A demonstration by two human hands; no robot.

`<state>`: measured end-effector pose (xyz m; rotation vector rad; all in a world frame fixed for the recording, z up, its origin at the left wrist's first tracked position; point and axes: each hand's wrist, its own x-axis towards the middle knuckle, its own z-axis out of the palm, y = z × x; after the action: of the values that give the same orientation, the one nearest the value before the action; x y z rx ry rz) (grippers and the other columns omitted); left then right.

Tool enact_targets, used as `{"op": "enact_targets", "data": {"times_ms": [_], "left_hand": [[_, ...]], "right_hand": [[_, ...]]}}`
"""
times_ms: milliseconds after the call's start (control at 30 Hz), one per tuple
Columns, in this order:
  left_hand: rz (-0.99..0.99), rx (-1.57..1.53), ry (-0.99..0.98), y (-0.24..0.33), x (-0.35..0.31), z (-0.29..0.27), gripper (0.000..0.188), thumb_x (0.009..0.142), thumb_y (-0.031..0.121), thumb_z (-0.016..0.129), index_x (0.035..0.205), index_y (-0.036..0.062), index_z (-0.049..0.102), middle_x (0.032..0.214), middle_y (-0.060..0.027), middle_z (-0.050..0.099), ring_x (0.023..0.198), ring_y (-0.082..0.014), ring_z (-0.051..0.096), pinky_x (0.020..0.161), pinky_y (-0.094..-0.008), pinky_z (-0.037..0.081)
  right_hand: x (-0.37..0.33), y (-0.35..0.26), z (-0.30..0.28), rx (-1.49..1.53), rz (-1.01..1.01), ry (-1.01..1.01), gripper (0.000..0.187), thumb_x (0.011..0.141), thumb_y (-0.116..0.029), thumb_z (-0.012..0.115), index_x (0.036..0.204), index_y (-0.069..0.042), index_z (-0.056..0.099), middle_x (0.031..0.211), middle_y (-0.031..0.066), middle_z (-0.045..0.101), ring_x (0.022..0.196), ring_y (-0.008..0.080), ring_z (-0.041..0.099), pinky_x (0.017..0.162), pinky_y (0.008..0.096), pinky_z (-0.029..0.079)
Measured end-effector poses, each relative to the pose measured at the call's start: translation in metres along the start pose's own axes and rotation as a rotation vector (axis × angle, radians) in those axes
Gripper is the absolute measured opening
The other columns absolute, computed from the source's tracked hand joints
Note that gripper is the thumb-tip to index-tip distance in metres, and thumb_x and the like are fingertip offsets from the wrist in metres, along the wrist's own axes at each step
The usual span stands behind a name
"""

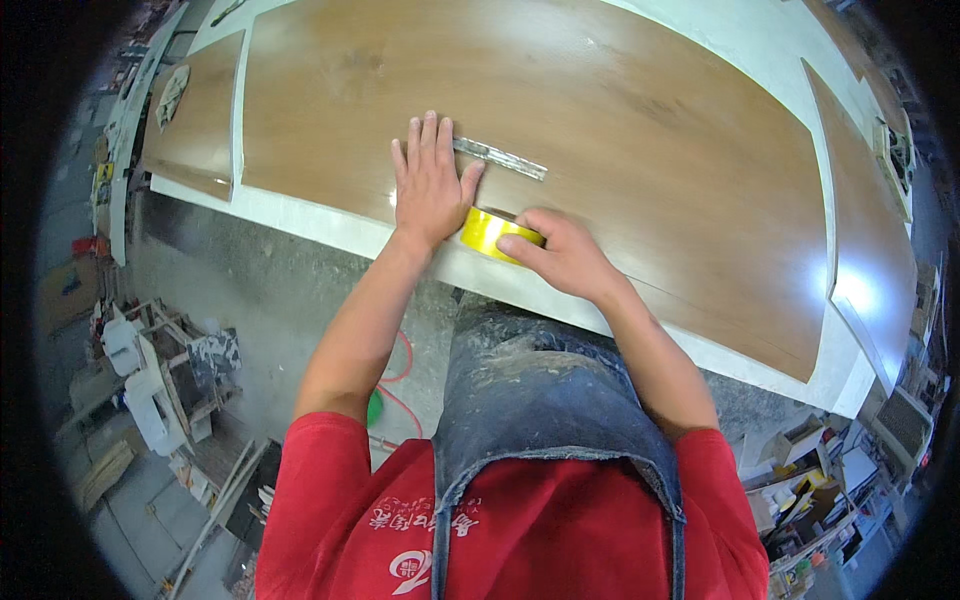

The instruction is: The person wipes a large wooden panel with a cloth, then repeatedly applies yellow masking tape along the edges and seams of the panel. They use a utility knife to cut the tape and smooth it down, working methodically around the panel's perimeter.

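A large brown board [620, 200] lies flat in front of me with a glossy surface. My left hand [430, 190] rests palm down near its front edge, fingers stretched out and thumb apart. In my right hand [565, 250] is a roll of yellow tape [490, 235], gripped between thumb and fingers. The roll stands on its side at the board's front edge, close beside my left wrist. Just beyond my left thumb lies a narrow, silvery strip [510, 162], partly worn or smeared; its exact kind I cannot make out.
The board lies on a white tabletop [310, 220]. Smaller brown panels flank it on the left [200, 150] and right [865, 240], a crumpled cloth [172, 97] on the left one. A red hose [405, 370] runs across the floor. Clutter [165, 370] stands at lower left.
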<state>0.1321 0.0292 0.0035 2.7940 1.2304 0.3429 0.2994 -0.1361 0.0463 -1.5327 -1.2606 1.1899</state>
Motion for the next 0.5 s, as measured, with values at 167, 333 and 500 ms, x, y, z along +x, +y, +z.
{"op": "enact_targets", "data": {"times_ms": [167, 333, 500], "left_hand": [[-0.039, -0.004, 0.008, 0.007, -0.003, 0.003, 0.073, 0.101, 0.044, 0.054, 0.157, 0.0020, 0.034, 0.166, -0.0206, 0.029, 0.156, -0.0398, 0.021, 0.125, -0.0601, 0.014], [-0.057, 0.023, -0.009, -0.001, -0.001, 0.010, 0.072, 0.100, 0.045, 0.053, 0.158, 0.0058, 0.035, 0.168, -0.0177, 0.028, 0.156, -0.0387, 0.021, 0.125, -0.0600, 0.014], [-0.138, 0.003, -0.151, 0.013, 0.017, -0.005, 0.063, 0.100, 0.040, 0.056, 0.152, 0.0073, 0.044, 0.163, -0.0185, 0.037, 0.153, -0.0368, 0.029, 0.123, -0.0562, 0.021]], "right_hand": [[-0.001, 0.005, -0.006, -0.024, -0.030, -0.025, 0.038, 0.094, -0.042, 0.071, 0.092, -0.003, 0.067, 0.084, 0.0184, 0.067, 0.079, 0.0345, 0.064, 0.071, 0.0432, 0.049], [0.004, 0.009, -0.006, -0.118, -0.077, -0.060, 0.037, 0.093, -0.041, 0.072, 0.093, -0.004, 0.069, 0.083, 0.0141, 0.068, 0.076, 0.0268, 0.065, 0.070, 0.0421, 0.050], [-0.028, 0.000, -0.067, -0.179, 0.044, -0.076, 0.049, 0.089, -0.049, 0.072, 0.087, 0.000, 0.068, 0.081, 0.0222, 0.065, 0.081, 0.0390, 0.065, 0.071, 0.0475, 0.049]]}}
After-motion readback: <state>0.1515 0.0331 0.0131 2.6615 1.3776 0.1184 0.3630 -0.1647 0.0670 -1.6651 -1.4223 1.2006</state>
